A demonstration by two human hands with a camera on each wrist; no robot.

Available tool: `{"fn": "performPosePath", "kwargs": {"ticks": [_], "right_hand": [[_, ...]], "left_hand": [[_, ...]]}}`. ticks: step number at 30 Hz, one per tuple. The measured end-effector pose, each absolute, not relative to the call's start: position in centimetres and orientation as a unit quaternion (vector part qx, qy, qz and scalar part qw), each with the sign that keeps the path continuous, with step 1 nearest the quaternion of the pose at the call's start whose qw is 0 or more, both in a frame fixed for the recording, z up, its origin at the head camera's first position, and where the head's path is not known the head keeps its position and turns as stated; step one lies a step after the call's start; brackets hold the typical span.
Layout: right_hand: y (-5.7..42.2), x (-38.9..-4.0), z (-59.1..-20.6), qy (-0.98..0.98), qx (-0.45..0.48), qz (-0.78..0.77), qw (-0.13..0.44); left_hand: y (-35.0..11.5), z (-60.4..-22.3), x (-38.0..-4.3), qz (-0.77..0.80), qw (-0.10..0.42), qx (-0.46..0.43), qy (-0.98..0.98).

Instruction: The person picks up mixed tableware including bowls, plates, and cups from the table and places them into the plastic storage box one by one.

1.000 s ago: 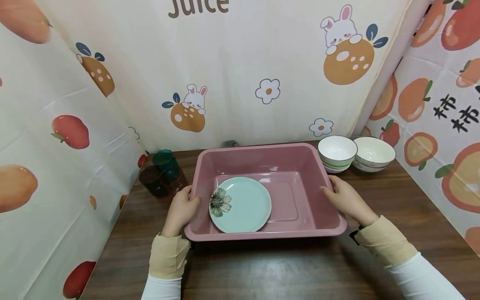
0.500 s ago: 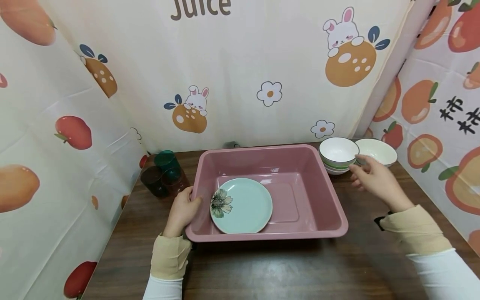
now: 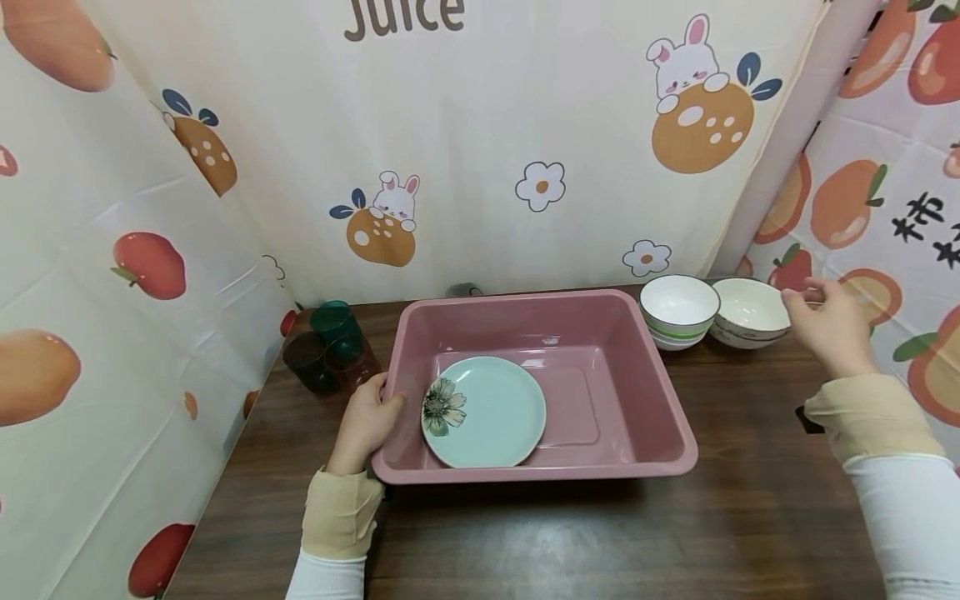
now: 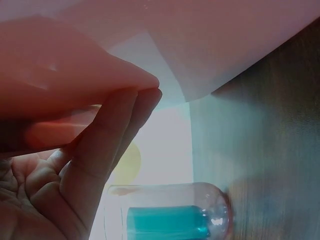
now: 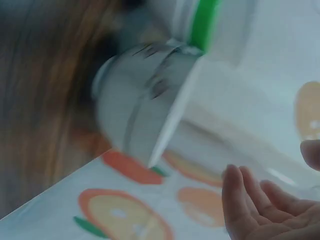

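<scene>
A pink rectangular basin (image 3: 536, 473) stands mid-table with a light green plate (image 3: 495, 412) inside, a flower printed at its left. My left hand (image 3: 367, 421) grips the basin's left rim, thumb inside; its curled fingers (image 4: 102, 135) show under the rim in the left wrist view. My right hand (image 3: 828, 329) is just right of the rear-right stack of cream bowls (image 3: 752, 308), thumb and fingers apart. In the right wrist view, a gap separates the fingertips from the stacked bowls (image 5: 150, 95). Beside them stands another bowl stack (image 3: 677, 302), white with a green band.
Several tinted glasses (image 3: 330, 346) stand at the back left, close to the basin; a teal one (image 4: 167, 222) shows through a clear one in the left wrist view. Fruit-printed curtains (image 3: 487, 150) border the dark wooden table (image 3: 525, 542) at the back and sides.
My right hand has let go of the basin's right rim and moved right and back, past the bowls to their far side. My left hand keeps its grip; the basin stays put.
</scene>
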State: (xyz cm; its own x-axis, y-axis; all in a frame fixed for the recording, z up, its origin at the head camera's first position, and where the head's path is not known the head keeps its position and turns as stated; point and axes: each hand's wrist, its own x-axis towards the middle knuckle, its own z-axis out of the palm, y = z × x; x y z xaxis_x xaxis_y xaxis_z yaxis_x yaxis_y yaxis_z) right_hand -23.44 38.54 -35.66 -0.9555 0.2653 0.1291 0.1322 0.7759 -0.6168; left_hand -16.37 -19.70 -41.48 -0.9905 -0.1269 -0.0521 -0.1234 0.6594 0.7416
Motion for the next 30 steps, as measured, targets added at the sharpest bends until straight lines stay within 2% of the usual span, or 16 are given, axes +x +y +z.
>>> {"fn": "performPosePath", "kwargs": {"ticks": [16,30], "right_hand": [[42.0,-25.5,-39.8,-0.947,-0.179,0.261,0.054],[41.5,-26.1,-40.3,-0.953,-0.176,0.244,0.038]], "left_hand": [[-19.7,-41.6,-16.3,-0.403,0.003,0.065,-0.913],[-19.7,-41.6,-16.5,-0.407,0.000,0.063,-0.911]]}}
